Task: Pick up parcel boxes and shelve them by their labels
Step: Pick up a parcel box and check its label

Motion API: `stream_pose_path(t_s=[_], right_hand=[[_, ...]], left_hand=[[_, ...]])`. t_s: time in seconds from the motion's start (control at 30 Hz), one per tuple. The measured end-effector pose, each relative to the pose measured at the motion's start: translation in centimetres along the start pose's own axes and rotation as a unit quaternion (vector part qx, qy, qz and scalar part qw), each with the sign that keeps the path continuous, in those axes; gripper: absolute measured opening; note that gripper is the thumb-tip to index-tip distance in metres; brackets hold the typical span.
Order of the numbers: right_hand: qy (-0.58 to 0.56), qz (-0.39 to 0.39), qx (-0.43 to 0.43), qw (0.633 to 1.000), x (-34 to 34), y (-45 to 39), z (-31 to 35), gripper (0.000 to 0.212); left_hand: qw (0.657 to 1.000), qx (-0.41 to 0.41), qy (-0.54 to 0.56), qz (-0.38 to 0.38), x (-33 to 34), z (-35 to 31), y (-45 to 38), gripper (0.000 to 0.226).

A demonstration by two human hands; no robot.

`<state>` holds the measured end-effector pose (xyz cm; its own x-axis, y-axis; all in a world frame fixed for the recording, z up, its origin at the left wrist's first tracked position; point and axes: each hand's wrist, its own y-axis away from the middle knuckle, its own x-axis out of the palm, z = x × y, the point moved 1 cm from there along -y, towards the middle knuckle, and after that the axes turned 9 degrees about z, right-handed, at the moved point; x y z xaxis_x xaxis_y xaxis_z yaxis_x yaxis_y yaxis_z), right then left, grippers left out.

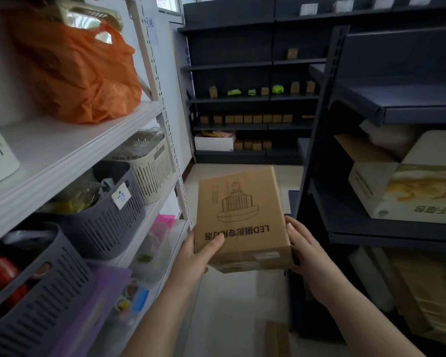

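In the lower middle of the frame a person holds a brown box (241,220) between both hands, in the aisle between two shelving units. The left hand (198,253) grips the box's lower left corner, thumb lying across the printed top face, the other fingers hidden beneath. The right hand (303,247) presses flat against the right side, fingers partly hidden behind the edge. Both hands are closed on the box, which hangs in the air, touching no shelf.

The box's print, a lamp drawing and a line of text, reads upside down from the wearer's side. A pale strip on the near face may be a label, but it is too blurred to read.

The main risk is a wrong slot. If the label faces away or sits upside down, the person may misread it and shelve the box in the wrong place. The white rack (70,148) at left is crowded with baskets (106,217) and an orange bag (80,70), so pushing the box in there could knock something loose. The dark rack (317,140) at right has an upright close to the right hand; a swing that way could catch the box's corner and twist it out of a side-on hold.
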<state>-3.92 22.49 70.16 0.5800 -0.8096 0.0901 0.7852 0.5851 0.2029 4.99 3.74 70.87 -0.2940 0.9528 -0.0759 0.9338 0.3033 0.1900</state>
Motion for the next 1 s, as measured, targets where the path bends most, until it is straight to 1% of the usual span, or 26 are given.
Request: stream_pose_path(t_s=[0.17, 0.23, 0.3, 0.37, 0.4, 0.47, 0.57, 0.6, 0.63, 0.67, 0.7, 0.73, 0.77, 0.8, 0.87, 1.0], right_hand=[[0.004, 0.016, 0.022, 1.000, -0.2, 0.4, 0.7, 0.087], [-0.002, 0.022, 0.039, 0.999, -0.1, 0.6, 0.7, 0.094], [-0.008, 0.018, 0.053, 0.998, -0.2, 0.8, 0.6, 0.106], [-0.022, -0.001, 0.057, 0.998, -0.4, 1.0, 0.3, 0.122], [-0.029, -0.015, 0.051, 0.998, -0.4, 1.1, 0.3, 0.124], [-0.023, -0.049, 0.025, 0.998, -0.1, 1.4, 0.2, 0.121], [0.040, -0.120, -0.009, 0.992, 0.5, 2.0, -0.1, 0.114], [0.062, -0.145, -0.019, 0.987, 0.8, 2.1, -0.2, 0.111], [0.082, -0.165, -0.028, 0.982, 1.2, 2.3, -0.2, 0.108], [0.101, -0.179, -0.035, 0.978, 1.5, 2.3, -0.2, 0.108], [0.121, -0.186, -0.039, 0.974, 1.7, 2.4, -0.2, 0.109], [0.143, -0.191, -0.041, 0.970, 2.0, 2.5, -0.2, 0.112], [0.170, -0.195, -0.038, 0.965, 2.2, 2.5, -0.2, 0.115], [0.198, -0.196, -0.034, 0.960, 2.4, 2.6, -0.2, 0.118], [0.248, -0.199, -0.032, 0.947, 2.8, 2.6, -0.1, 0.120], [0.326, -0.202, -0.031, 0.923, 3.5, 2.4, 0.3, 0.119]], left_hand=[[1.000, -0.008, 0.015, 0.005, 0.0, 0.1, 0.3, 0.033], [1.000, -0.007, 0.023, 0.009, 0.0, 0.2, 0.4, 0.034], [1.000, -0.003, 0.029, 0.010, -0.2, 0.3, 0.5, 0.035], [0.999, 0.003, 0.037, 0.018, -0.4, 0.5, 0.5, 0.042], [0.999, 0.003, 0.037, 0.025, -0.5, 0.6, 0.5, 0.045], [0.999, 0.001, 0.027, 0.023, -0.6, 1.2, 0.3, 0.044], [0.999, -0.009, 0.026, 0.023, -0.4, 2.3, -0.3, 0.039], [0.999, -0.017, 0.023, 0.029, -0.1, 2.7, -0.5, 0.043], [0.999, -0.042, 0.011, 0.030, 0.2, 3.0, -0.7, 0.054], [0.997, -0.070, -0.005, 0.037, 0.3, 3.3, -1.0, 0.073], [0.994, -0.100, 0.007, 0.048, 0.6, 3.5, -1.1, 0.093], [0.989, -0.125, 0.040, 0.062, 0.7, 3.7, -1.2, 0.109], [0.983, -0.147, 0.075, 0.077, 0.9, 3.9, -1.4, 0.117], [0.978, -0.157, 0.101, 0.089, 1.1, 4.0, -1.5, 0.117], [0.971, -0.161, 0.140, 0.106, 1.3, 4.3, -1.4, 0.103], [0.953, -0.119, 0.230, 0.155, 1.5, 4.3, -1.0, 0.074]])
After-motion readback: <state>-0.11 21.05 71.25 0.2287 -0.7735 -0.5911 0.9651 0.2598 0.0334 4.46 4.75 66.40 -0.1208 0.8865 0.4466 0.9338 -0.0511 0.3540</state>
